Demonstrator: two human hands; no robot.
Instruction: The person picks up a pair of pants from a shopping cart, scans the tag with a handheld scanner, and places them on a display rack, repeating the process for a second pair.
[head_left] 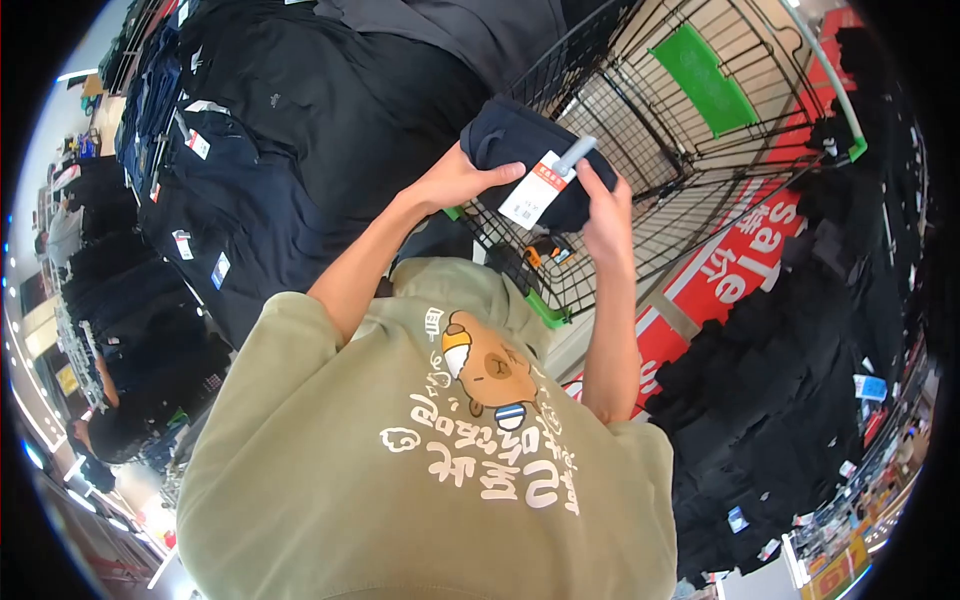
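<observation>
Looking light and soft, the folded black cloth garment [500,135] is over the near-left side of a green-trimmed black wire cart [703,78], left hand [462,180] and right hand [607,220] clasping opposite ends, likely best hold.

A wire cart [545,311] stands on the beige floor [745,22], with a green panel [703,78] fixed toward its far edge. A small orange-and-black thing [547,252] shows by the cart's near edge; whether it lies inside cannot be told. Beside the cart's right edge, a red-sided stand [690,290] marked "Sale" bears heaped black clothes [740,420] right up to its near edge. Across the cart, dark clothes [350,130] with paper tags [198,145] lie spread, hiding whatever bears them.
</observation>
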